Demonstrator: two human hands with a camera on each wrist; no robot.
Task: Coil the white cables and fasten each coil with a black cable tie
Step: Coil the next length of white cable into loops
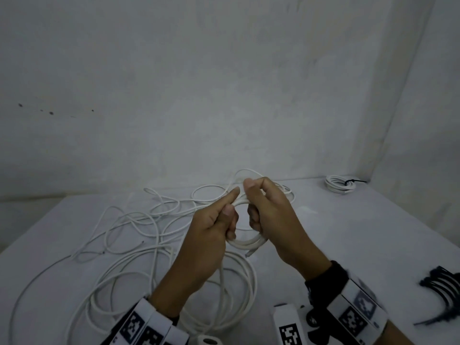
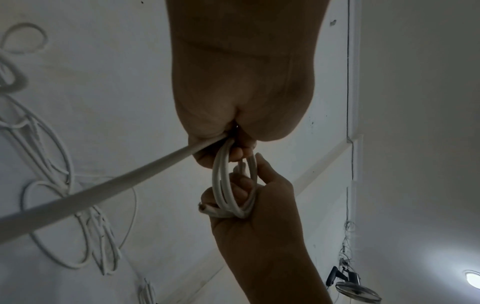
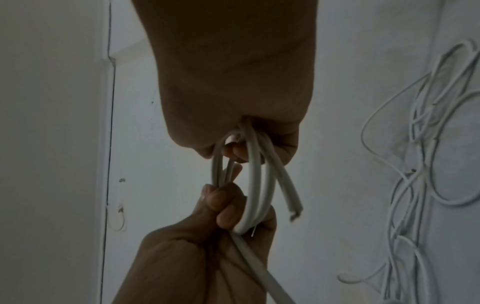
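Observation:
Both hands hold a small coil of thick white cable (image 1: 249, 242) above the table. My left hand (image 1: 224, 215) grips the coil's left side, index finger stretched along it; the cable's long tail (image 1: 221, 282) hangs from this hand to loose loops below. My right hand (image 1: 258, 205) grips the coil's right side with curled fingers, and the cut cable end (image 1: 249, 253) pokes out beneath it. The left wrist view has the coil (image 2: 223, 185) between both hands, the tail (image 2: 103, 189) running left. The right wrist view gives the coil (image 3: 254, 185) and cut end (image 3: 294, 211).
Thin white cables (image 1: 139, 220) lie tangled on the white table (image 1: 361, 232) to the left. A finished coil with a black tie (image 1: 339, 184) sits at the far right corner. A bundle of black cable ties (image 1: 440, 287) lies near the right edge. Walls stand close behind.

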